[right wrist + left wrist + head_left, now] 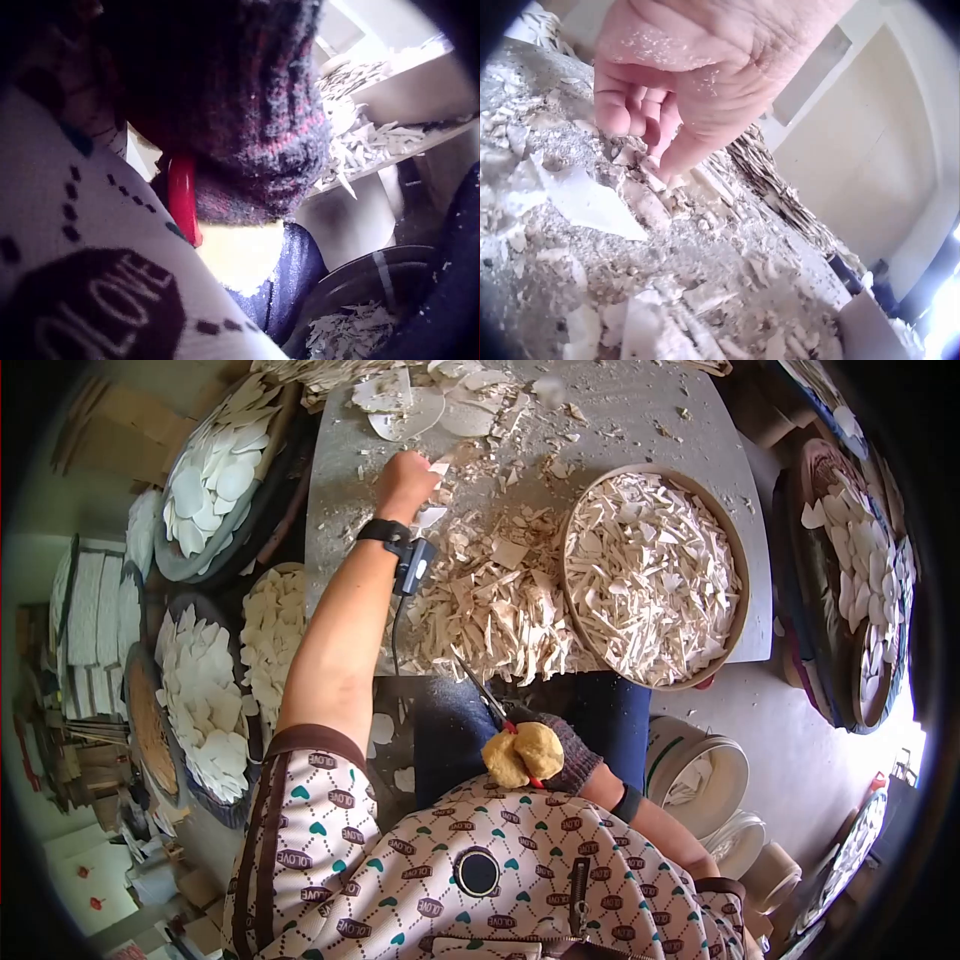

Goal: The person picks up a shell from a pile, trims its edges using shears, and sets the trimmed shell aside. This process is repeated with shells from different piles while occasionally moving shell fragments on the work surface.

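At the far left part of the table, the bare left hand (405, 485) is low over the debris. In the left wrist view, the fingers of this hand (679, 90) curl down and pinch a small white chip (654, 176) against the thumb; a larger pale flake (592, 202) lies beside them. The right hand (568, 752), in a dark knitted glove, rests near the lap and grips red-handled shears (484, 690), blades towards the table. Yellow padding (525, 752) covers part of the handles. In the right wrist view, the glove (262, 142) hides most of the grip.
A round tray (742, 575) heaped with pale strips stands at the table's right. Loose strips (500, 610) pile along the near edge, with flat discs (410, 415) at the back. Baskets of white pieces (205, 700) stand left, buckets (690, 770) right.
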`<state>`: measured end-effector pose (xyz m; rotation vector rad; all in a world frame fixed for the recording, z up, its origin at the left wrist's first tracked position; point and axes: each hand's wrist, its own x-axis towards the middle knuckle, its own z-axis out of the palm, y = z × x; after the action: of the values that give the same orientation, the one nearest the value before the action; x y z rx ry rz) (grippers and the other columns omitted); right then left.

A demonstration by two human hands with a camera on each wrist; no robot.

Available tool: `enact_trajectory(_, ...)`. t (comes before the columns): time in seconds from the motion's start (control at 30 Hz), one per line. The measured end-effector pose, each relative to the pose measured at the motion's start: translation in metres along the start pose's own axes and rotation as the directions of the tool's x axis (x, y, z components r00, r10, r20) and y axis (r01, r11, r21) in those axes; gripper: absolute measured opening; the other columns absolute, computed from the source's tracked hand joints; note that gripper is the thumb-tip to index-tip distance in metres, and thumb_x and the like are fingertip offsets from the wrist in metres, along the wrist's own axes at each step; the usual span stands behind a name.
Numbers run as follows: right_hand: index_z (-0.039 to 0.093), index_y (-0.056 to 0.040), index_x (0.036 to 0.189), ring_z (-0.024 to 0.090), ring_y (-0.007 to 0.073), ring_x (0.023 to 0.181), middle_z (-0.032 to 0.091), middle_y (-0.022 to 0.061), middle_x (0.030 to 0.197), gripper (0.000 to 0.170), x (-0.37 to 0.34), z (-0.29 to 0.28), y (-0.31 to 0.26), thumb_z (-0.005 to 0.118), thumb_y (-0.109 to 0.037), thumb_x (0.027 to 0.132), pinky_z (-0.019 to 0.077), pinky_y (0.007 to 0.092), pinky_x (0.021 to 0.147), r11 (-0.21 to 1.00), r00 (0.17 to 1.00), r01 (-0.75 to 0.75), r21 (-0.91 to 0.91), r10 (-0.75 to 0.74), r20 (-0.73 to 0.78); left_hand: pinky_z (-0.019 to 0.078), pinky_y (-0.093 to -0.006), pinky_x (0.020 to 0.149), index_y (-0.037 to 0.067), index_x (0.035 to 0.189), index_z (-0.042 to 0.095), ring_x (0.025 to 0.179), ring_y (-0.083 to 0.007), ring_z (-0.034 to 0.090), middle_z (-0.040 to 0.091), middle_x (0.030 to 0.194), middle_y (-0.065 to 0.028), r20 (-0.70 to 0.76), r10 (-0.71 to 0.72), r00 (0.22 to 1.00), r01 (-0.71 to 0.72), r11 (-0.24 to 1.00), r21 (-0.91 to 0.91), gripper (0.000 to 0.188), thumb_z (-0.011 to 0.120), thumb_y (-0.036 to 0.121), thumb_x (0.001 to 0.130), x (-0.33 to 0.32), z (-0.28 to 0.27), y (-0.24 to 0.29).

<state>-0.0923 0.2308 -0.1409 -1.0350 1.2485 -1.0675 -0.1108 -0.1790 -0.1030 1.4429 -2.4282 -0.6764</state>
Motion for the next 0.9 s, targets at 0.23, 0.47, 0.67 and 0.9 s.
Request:
enact_trajectory(0.23,0.055,-0.0047,0.098,0.055,0.0331,0.088,0.057,0.0164,0.093,0.041,-0.004,-0.002,0.000,0.067,-0.030,0.068,0.0453,0.0360,0.077,0.999,1.000,-0.008,0.043,0.009,-0.014,0.0492,-0.0237,0.051,0.000,0.092,0.047,0.064,-0.0181,0.063,0.060,0.075,-0.0120,0.187,0.057,0.981,0.110,0.631,-0.768,0.018,0.057,0.008,0.080,-0.091,-0.060,0.020)
enact_trajectory(0.47,0.053,-0.0003,0.097,0.059,0.0233,0.083,0.059,0.0106,0.090,0.025,0.003,0.006,0.014,0.058,-0.015,0.077,0.0482,0.0334,0.077,0.879,0.993,-0.045,0.475,0.091,-0.074,0.0508,-0.0243,0.058,0.000,0.102,0.040,0.072,-0.0231,0.063,0.058,0.090,-0.0163,0.168,0.034,0.985,0.122,0.552,-0.825,0.024,0.054,0.003,0.082,-0.199,-0.060,0.010)
enact_trajectory(0.67,0.051,0.0045,0.101,0.057,0.0237,0.091,0.056,0.0145,0.101,0.021,0.017,0.011,-0.007,0.046,-0.012,0.088,0.0472,0.0363,0.084,0.367,0.989,0.086,0.926,-0.146,-0.034,0.0503,-0.0231,0.056,0.000,0.106,0.043,0.066,-0.0184,0.062,0.059,0.083,-0.0123,0.342,0.097,0.935,0.247,0.514,-0.821,0.027,0.055,0.004,0.082,-0.254,-0.053,0.019)
enact_trajectory(0.9,0.050,0.0012,0.104,0.057,0.0197,0.094,0.057,0.0096,0.103,0.021,0.025,0.009,-0.022,0.050,-0.010,0.087,0.0461,0.0314,0.086,0.233,0.999,0.013,0.972,-0.046,-0.002,0.0483,-0.0228,0.059,-0.001,0.110,0.050,0.066,-0.0126,0.059,0.061,0.083,-0.0084,0.390,0.024,0.921,0.336,0.462,-0.821,0.031,0.059,0.009,0.082,-0.279,-0.039,0.028)
